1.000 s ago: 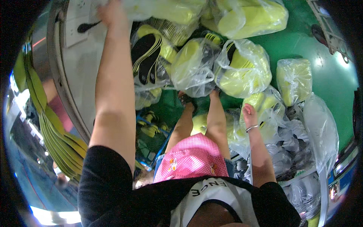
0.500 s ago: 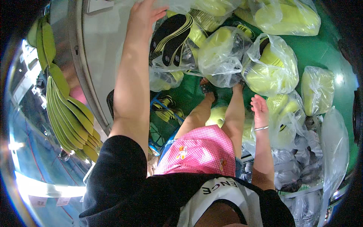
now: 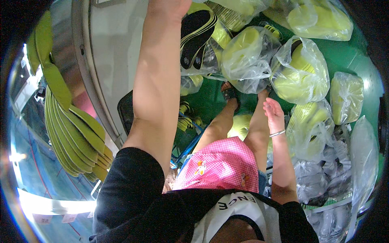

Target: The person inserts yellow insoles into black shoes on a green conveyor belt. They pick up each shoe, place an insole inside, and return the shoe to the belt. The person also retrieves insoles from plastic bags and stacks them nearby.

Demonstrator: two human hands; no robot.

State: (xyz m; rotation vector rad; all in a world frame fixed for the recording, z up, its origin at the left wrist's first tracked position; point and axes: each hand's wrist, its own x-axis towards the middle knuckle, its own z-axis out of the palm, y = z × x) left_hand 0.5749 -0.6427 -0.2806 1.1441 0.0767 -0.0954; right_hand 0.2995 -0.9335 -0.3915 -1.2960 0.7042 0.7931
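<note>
Clear bags (image 3: 248, 62) likely keep insoles (image 3: 197, 25) bundled
Your right hand (image 3: 275, 115): grip loosely spread, empty; left hand (image 3: 172, 7): grip cut off, cannot tell.

Far side, mid-scene — black insoles (image 3: 197, 34), yellow-green edges showing, stacked, bowed, clear plastic (image 3: 211, 60) about them! Over right, slightly nearer — rounded clear bag (image 3: 300, 75), crumpled, bulging with yellow-green insoles (image 3: 304, 58).

Uneven light, black fisheye rim — bent edges, blown-out light strip (image 3: 56, 203) low left, glare on green floor (image 3: 346, 58)
</note>
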